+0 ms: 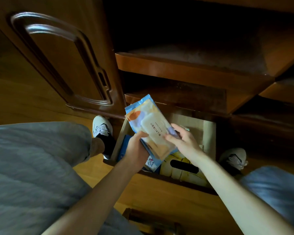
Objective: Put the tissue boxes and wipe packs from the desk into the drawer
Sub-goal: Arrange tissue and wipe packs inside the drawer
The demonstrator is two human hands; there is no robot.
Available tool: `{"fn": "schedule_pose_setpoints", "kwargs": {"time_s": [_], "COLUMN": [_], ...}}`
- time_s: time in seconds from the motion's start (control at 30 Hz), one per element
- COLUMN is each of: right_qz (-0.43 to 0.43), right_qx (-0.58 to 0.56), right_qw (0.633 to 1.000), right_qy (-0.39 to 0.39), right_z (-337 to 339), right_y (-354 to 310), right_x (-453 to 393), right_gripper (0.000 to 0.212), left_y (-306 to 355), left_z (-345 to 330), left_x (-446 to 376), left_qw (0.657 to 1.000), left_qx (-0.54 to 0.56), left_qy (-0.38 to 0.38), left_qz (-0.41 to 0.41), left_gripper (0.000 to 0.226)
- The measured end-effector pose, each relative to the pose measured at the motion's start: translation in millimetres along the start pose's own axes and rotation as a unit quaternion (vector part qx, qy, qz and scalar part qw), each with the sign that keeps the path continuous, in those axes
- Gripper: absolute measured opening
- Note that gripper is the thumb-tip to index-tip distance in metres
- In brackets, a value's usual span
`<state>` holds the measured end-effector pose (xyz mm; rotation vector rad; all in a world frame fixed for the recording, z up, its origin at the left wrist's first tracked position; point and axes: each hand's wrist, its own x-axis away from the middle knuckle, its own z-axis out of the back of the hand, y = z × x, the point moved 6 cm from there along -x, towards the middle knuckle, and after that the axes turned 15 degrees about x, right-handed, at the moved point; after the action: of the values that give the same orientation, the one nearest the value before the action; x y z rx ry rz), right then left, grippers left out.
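While left hand (137, 146) grips the wipe packs (149, 128) over the drawer (209, 133), right hand (183, 139) pinches them; placing step; next: lower beside yellow tissue box (180, 168).

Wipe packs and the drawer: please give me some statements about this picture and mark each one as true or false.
1. The drawer is pulled open. True.
2. Both hands hold the wipe packs above the drawer. True: the left hand grips the near end, and the right hand holds the right side.
3. The drawer has nothing inside it. False: a yellow tissue box and blue packs already lie in it.
4. The yellow tissue box has a dark oval slot on top. True.
5. The cabinet door stands to the right of the drawer. False: it stands to the left.
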<state>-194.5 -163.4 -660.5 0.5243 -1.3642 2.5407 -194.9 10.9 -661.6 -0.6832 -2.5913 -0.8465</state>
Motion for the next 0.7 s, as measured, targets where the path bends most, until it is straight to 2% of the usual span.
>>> {"fn": "schedule_pose_setpoints", "kwargs": {"time_s": [0.07,0.1,0.17,0.23,0.3,0.37,0.5,0.57,0.63,0.7], "right_qz": [-0.009,-0.011,-0.01,-0.026,-0.036,-0.018,0.017,0.019,0.011,0.007], "right_qx": [0.009,0.001,-0.033,-0.111,-0.235,-0.312,-0.369,-0.389,-0.39,-0.379], "right_qw": [1.0,1.0,0.997,0.99,0.967,0.94,0.898,0.887,0.889,0.896], "right_qy": [-0.011,-0.029,-0.071,-0.081,-0.09,-0.139,-0.239,-0.249,-0.239,-0.23], "right_z": [0,0,-5,-4,2,8,7,5,3,2], "right_y": [-8,-10,-13,-12,-11,-19,-32,-34,-32,-31], "right_x": [3,3,6,9,10,11,20,23,24,23], "right_gripper": [0.087,0.072,0.05,0.041,0.046,0.049,0.048,0.047,0.048,0.049], "left_y": [5,6,7,10,12,12,8,7,3,-2], "left_z": [-6,-6,-4,2,0,-12,-28,-25,-21,-15], "left_x": [2,2,3,4,5,1,-7,-8,-8,-8], "left_qw": [1.0,1.0,1.0,0.998,0.997,0.997,0.984,0.98,0.981,0.979], "left_qx": [-0.004,-0.009,-0.001,0.045,0.042,-0.044,-0.131,-0.149,-0.141,-0.142], "left_qy": [0.001,0.009,0.023,0.04,0.047,0.021,-0.053,-0.055,-0.05,-0.045], "left_qz": [-0.002,-0.002,0.007,0.029,0.044,0.058,0.111,0.117,0.126,0.137], "left_gripper": [0.042,0.046,0.059,0.077,0.084,0.068,0.052,0.057,0.066,0.064]}}
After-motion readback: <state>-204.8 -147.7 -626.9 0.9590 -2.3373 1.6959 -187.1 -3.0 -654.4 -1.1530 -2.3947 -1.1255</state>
